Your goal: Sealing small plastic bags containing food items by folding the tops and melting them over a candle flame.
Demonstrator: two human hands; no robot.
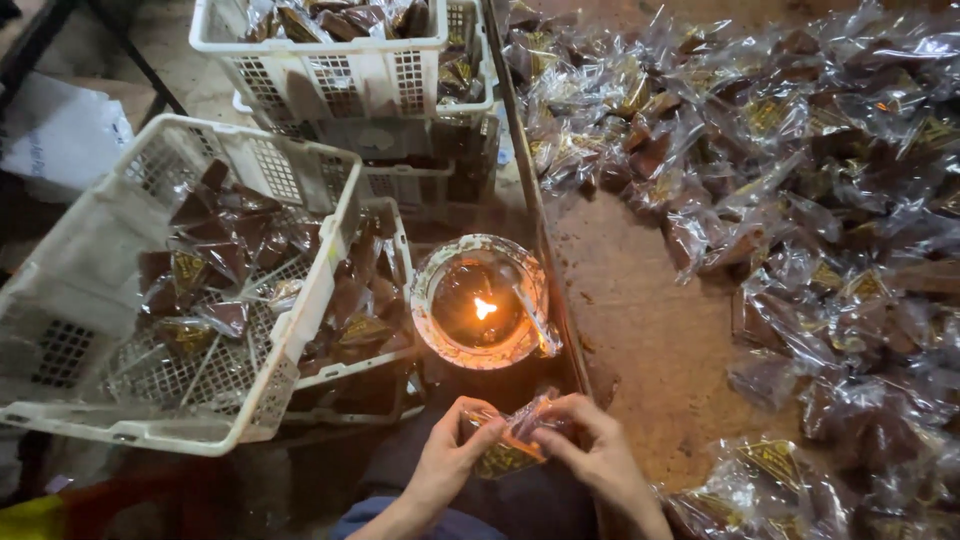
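Both hands meet low in the frame, just below the small flame. The left hand pinches one end of a clear plastic packet with a brown piece inside, fingers curled tight on the wrapper. The right hand grips the other end, thumb and fingers closed on the loose plastic. The packet sits between them, held over the lap, just short of the bowl lamp where the flame burns.

By the look of it, this is the sealing step: the open edge is being folded and gathered before it meets the heat. The next move would call for a steady lift toward the flame, the fold kept tight, fingertips kept well back from the fire, only the plastic edge brought near.

To the left, a tilted white basket holds a few brown packets. More baskets stand behind it, also filled. To the right, a heap of wrapped packets spreads across the brown table.
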